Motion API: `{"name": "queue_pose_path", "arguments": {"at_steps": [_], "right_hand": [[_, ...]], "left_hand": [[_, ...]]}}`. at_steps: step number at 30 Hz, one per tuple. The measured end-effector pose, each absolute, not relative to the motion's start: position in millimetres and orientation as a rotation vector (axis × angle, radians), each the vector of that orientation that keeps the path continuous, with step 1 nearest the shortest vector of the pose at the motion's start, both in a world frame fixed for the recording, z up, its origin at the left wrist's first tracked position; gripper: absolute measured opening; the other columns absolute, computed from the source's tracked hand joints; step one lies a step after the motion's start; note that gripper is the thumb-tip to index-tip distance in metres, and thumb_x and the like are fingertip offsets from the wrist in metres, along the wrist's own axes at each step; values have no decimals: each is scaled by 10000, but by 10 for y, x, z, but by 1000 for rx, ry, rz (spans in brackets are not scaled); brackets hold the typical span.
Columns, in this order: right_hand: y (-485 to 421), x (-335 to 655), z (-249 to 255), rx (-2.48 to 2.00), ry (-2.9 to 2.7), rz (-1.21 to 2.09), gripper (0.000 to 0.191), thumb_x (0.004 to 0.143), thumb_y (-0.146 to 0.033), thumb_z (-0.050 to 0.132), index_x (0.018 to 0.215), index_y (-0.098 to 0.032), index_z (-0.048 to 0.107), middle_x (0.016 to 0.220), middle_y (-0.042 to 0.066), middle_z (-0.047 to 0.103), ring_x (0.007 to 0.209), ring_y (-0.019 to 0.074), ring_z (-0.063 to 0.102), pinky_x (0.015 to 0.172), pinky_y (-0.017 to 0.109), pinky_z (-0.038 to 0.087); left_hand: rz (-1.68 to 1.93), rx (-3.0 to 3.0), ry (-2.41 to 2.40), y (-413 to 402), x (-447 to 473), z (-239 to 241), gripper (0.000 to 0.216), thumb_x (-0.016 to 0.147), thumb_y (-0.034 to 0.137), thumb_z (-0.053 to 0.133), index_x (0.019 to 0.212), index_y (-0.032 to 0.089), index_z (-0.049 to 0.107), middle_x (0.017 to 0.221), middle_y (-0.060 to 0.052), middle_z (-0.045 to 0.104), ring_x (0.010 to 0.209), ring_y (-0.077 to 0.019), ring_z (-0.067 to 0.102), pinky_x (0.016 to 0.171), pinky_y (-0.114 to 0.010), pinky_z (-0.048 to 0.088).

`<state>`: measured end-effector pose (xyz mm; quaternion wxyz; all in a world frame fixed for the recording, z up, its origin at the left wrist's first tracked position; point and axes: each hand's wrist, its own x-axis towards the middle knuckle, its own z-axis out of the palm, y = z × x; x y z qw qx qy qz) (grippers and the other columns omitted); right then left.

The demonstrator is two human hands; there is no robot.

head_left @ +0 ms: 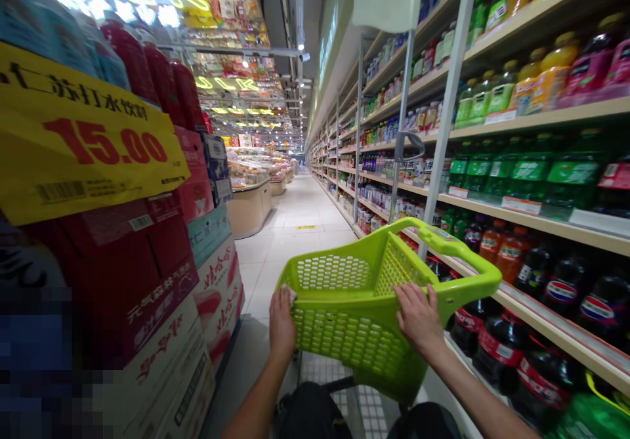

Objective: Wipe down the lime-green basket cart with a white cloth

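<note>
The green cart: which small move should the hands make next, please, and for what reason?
Probably the left hand should slide what looks like a pale cloth along the near rim of the green cart: the cloth is at the rim's end, under those fingers, while the right hand rests farther along and could steady the cart.

We look from wearer's head, forward and down along aisle [290,245]; green cart [354,334], left hand [282,322], right hand [418,315] near below us, shelves [541,119] close right, stacked boxes [162,334] close left.
</note>
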<state>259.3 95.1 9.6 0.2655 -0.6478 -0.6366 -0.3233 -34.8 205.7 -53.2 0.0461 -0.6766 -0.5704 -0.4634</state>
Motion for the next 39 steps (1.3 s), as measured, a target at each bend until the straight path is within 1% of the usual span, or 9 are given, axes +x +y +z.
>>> {"name": "queue_pose_path", "arguments": {"at_steps": [4,7,11,15,23,27,31,34,39], "right_hand": [[948,2599,116,-1754,-1725,-866,440,654,-149,502,1090,-160,561,1084,67,605,1084,231,442,1050,453,110],[931,2605,132,-1757,-1731,-877,438,656,-153,504,1090,-163,561,1076,67,609,1079,230,444,1048,451,115],[932,2599,117,-1753,-1725,-886,434,659,-155,506,1089,-161,561,1080,70,608,1078,233,443,1045,454,118],[968,2588,72,-1732,-1704,-907,420,660,-153,504,1075,-158,566,1072,74,607,1073,233,443,1044,460,112],[934,2569,115,-1714,-1710,-873,421,674,-146,475,1087,-168,557,1068,73,607,1075,234,444,1039,461,117],[932,2568,103,-1708,-1721,-897,425,683,-151,466,1100,-177,550,1073,79,602,1083,245,436,1034,469,116],[962,2556,62,-1702,-1701,-904,414,681,-158,469,1086,-170,557,1070,85,600,1082,244,431,1034,470,108],[969,2548,63,-1728,-1694,-875,413,676,-161,482,1082,-162,559,1072,80,601,1080,236,432,1040,460,101],[965,2580,64,-1717,-1712,-874,426,669,-161,493,1091,-177,550,1081,66,599,1089,230,431,1045,455,95]], "left_hand": [[-1368,-2333,-1513,1872,319,-536,676,634,-84,272,1220,200,456,1329,-58,431,1283,-187,278,1040,-427,291],[-1353,-2470,-1351,1809,531,-522,644,671,-67,285,1218,226,460,1345,-45,413,1285,-186,274,1040,-440,285],[-1444,-2320,-1491,1980,-67,-545,610,634,-57,299,1148,184,522,1280,-66,481,1236,-191,358,1029,-408,315],[-1527,-2076,-1727,2120,-573,-545,607,607,-42,306,1147,142,510,1241,-107,493,1196,-216,406,998,-414,352],[-1309,-2511,-1390,1813,508,-440,624,635,-69,302,1150,204,525,1308,-59,451,1260,-190,311,1038,-422,285],[-1340,-2392,-1520,1896,127,-434,602,652,-50,313,1152,211,523,1285,-50,476,1241,-189,341,1039,-421,292],[-1419,-2082,-1786,1979,-302,-435,613,640,-50,290,1179,159,496,1278,-79,473,1251,-212,326,1032,-414,307],[-1361,-2200,-1700,1874,-30,-430,627,633,-66,278,1189,134,489,1324,-103,424,1276,-210,284,1055,-406,265],[-1263,-2493,-1376,1694,572,-431,665,669,-77,258,1247,203,429,1381,-51,358,1310,-176,207,1059,-409,253]]}}
